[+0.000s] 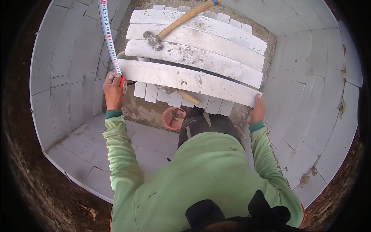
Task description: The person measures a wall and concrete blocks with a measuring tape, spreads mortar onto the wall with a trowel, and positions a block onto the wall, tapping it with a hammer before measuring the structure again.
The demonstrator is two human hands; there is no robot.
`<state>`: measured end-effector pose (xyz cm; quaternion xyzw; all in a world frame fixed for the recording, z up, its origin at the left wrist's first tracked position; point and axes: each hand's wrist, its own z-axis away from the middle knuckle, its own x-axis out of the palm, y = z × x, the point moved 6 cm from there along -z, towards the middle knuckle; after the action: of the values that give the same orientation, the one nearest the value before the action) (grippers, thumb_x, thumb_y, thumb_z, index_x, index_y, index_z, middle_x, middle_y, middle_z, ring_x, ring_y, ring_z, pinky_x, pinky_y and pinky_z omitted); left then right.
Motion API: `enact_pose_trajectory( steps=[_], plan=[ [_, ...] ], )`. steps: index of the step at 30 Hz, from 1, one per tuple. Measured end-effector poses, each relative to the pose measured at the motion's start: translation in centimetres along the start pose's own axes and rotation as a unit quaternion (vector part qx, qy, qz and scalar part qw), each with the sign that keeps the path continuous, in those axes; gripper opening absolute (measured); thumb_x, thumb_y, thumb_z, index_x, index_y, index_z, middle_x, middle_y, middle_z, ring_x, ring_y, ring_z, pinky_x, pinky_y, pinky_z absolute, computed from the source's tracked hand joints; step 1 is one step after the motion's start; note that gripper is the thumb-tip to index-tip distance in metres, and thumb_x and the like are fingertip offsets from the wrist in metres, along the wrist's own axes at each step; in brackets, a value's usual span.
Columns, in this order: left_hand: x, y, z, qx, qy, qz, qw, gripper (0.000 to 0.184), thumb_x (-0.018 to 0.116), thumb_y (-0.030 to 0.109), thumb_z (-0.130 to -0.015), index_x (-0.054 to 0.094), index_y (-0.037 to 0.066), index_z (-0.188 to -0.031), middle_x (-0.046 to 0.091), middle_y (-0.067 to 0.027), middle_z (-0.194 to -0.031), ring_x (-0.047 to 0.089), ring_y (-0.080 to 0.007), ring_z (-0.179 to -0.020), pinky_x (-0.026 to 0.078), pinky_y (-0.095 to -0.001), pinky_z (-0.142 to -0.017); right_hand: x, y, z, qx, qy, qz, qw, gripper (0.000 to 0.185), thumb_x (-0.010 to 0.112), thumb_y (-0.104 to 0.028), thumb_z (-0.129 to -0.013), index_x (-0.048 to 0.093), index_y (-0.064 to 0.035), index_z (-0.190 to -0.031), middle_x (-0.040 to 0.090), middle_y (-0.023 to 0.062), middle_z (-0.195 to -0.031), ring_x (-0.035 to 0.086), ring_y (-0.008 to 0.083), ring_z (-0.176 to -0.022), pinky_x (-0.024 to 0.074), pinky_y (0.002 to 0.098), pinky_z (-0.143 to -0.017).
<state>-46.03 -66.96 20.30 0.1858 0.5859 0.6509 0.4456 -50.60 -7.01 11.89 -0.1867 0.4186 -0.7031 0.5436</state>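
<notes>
A long white board (193,80) lies crosswise in front of me, over other pale pieces. My left hand (113,93) is closed on a red tape measure (123,86) at the board's left end. From it the white tape blade (108,38) runs up past the top of the view. My right hand (257,111) grips the board's right end, thumb on top and the other fingers mostly hidden. Beyond this board, several similar white boards (197,36) lie side by side. A hammer (179,24) with a wooden handle rests across them.
A second wooden handle (188,97) sticks out from under the near board, its head partly hidden. Close to my legs stands a small pink bucket (174,117) with tools inside. Grey-white panelled walls (73,58) enclose the space, with dark soil (42,189) outside.
</notes>
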Motion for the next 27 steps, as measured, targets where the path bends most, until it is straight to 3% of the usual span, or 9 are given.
enact_pose_trajectory(
  steps=[2,6,8,10,16,18,23,24,27],
  plan=[
    [0.1,3.8,3.5,0.009,0.006,0.004,1.000,0.014,0.057,0.014,-0.103,0.065,0.003,-0.100,0.061,0.0014,-0.090,0.052,-0.0057,-0.075,0.045,-0.0229,-0.067,-4.0,-0.8,0.9,0.010,0.016,-0.031,0.999,0.052,0.054,-0.041,-0.103,0.059,0.0014,-0.133,0.063,0.0133,-0.126,0.058,0.0238,-0.118,0.0460,0.0441,-0.100],
    [-0.9,9.1,9.0,0.008,-0.012,0.054,0.998,0.017,0.059,0.018,-0.105,0.065,0.001,-0.104,0.065,-0.0018,-0.097,0.059,-0.0079,-0.085,0.050,-0.0236,-0.076,-8.9,-11.3,7.0,-0.048,0.029,-0.050,0.997,0.051,0.053,-0.042,-0.104,0.056,-0.0033,-0.137,0.059,0.0096,-0.131,0.056,0.0244,-0.120,0.0458,0.0473,-0.104],
    [0.1,11.4,10.6,0.008,0.010,0.082,0.997,0.017,0.059,0.018,-0.105,0.065,0.002,-0.105,0.066,-0.0030,-0.099,0.061,-0.0086,-0.087,0.051,-0.0246,-0.078,-10.5,-17.0,7.6,-0.086,0.081,-0.001,0.993,0.060,0.059,-0.048,-0.100,0.056,-0.0023,-0.138,0.058,0.0107,-0.133,0.051,0.0257,-0.127,0.0382,0.0498,-0.107],
    [0.7,11.7,11.4,0.024,-0.003,0.111,0.994,0.017,0.058,0.017,-0.105,0.065,0.002,-0.105,0.067,-0.0039,-0.100,0.062,-0.0093,-0.087,0.052,-0.0259,-0.079,-10.8,-22.3,6.2,-0.150,0.061,0.025,0.986,0.066,0.059,-0.052,-0.098,0.052,-0.0046,-0.144,0.055,0.0104,-0.142,0.044,0.0255,-0.136,0.0270,0.0524,-0.115],
    [4.5,11.9,15.2,0.050,0.042,0.171,0.983,0.016,0.057,0.017,-0.106,0.064,0.004,-0.101,0.062,-0.0004,-0.091,0.053,-0.0062,-0.078,0.045,-0.0222,-0.071,-5.6,-33.3,-3.7,-0.262,0.039,0.019,0.964,0.060,0.062,-0.045,-0.097,0.053,-0.0077,-0.143,0.057,0.0064,-0.135,0.050,0.0203,-0.124,0.0365,0.0426,-0.105],
    [6.1,11.7,16.4,0.057,0.049,0.175,0.982,0.017,0.057,0.017,-0.106,0.064,0.004,-0.100,0.061,0.0007,-0.089,0.052,-0.0055,-0.076,0.045,-0.0218,-0.069,-2.4,-35.2,-7.2,-0.284,0.033,0.019,0.958,0.054,0.058,-0.044,-0.099,0.056,-0.0076,-0.138,0.056,0.0089,-0.137,0.050,0.0222,-0.124,0.0384,0.0415,-0.104],
    [9.2,10.7,18.7,0.020,0.070,0.156,0.985,0.019,0.056,0.021,-0.106,0.062,0.004,-0.101,0.061,-0.0006,-0.089,0.056,-0.0069,-0.077,0.047,-0.0225,-0.068,4.8,-35.2,-17.8,-0.291,-0.081,0.086,0.949,0.051,0.056,-0.046,-0.100,0.058,-0.0105,-0.137,0.057,0.0062,-0.134,0.051,0.0211,-0.121,0.0450,0.0410,-0.094],
    [9.4,10.4,19.4,0.028,0.097,0.153,0.983,0.019,0.057,0.021,-0.105,0.064,0.004,-0.099,0.061,0.0007,-0.087,0.055,-0.0062,-0.075,0.045,-0.0216,-0.067,5.4,-34.4,-19.3,-0.291,-0.103,0.038,0.950,0.050,0.056,-0.047,-0.099,0.059,-0.0106,-0.134,0.057,0.0077,-0.132,0.051,0.0222,-0.121,0.0462,0.0437,-0.095],
    [9.0,11.9,20.3,-0.012,0.059,0.048,0.997,0.015,0.056,0.013,-0.103,0.066,0.002,-0.099,0.060,0.0020,-0.084,0.050,-0.0038,-0.071,0.041,-0.0207,-0.062,5.6,-35.0,-18.3,-0.304,-0.127,0.088,0.940,0.052,0.054,-0.048,-0.100,0.059,-0.0066,-0.132,0.057,0.0096,-0.131,0.052,0.0228,-0.119,0.0460,0.0408,-0.098]
  ],
)
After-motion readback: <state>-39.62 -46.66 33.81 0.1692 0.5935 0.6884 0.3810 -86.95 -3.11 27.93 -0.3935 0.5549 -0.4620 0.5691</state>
